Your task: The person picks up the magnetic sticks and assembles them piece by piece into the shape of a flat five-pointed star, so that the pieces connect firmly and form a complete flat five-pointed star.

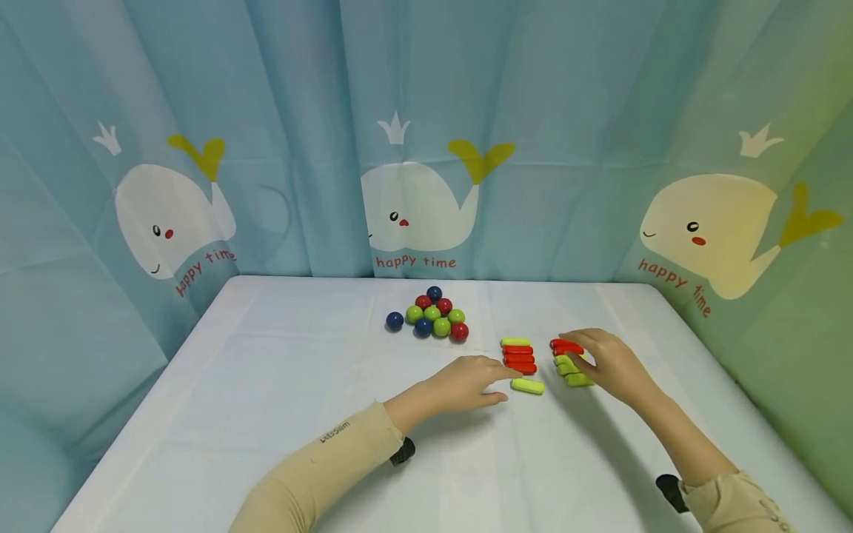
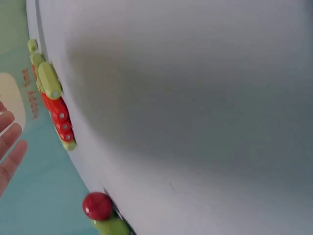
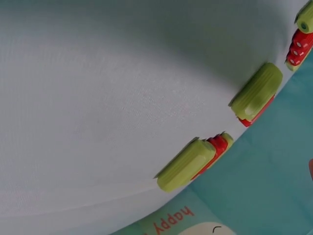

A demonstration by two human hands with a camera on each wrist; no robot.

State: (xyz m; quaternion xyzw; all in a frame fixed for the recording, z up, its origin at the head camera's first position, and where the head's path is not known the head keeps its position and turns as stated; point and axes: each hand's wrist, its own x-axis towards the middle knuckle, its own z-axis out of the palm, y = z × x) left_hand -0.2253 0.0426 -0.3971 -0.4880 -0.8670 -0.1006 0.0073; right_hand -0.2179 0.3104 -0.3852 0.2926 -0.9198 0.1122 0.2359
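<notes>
My left hand [image 1: 469, 383] hovers over the table with its fingers reaching toward a single yellow-green stick [image 1: 528, 386], and nothing is held in it. Just beyond its fingertips lies a row of red sticks [image 1: 518, 360] with another yellow-green stick [image 1: 516, 342] at the far end. My right hand [image 1: 613, 365] is above a second group of red sticks [image 1: 563, 346] and green sticks [image 1: 571, 368], partly covering them. In the right wrist view, the ridged green stick [image 3: 186, 165] rests on the tabletop, and only a sliver of finger [image 3: 311, 168] shows at the edge.
Red, blue and green balls [image 1: 432, 313] cluster near the table's back edge, left of the sticks. One blue ball [image 1: 395, 320] sits slightly apart. A blue whale-print curtain [image 1: 300, 148] surrounds the back and sides of the white table [image 1: 266, 385].
</notes>
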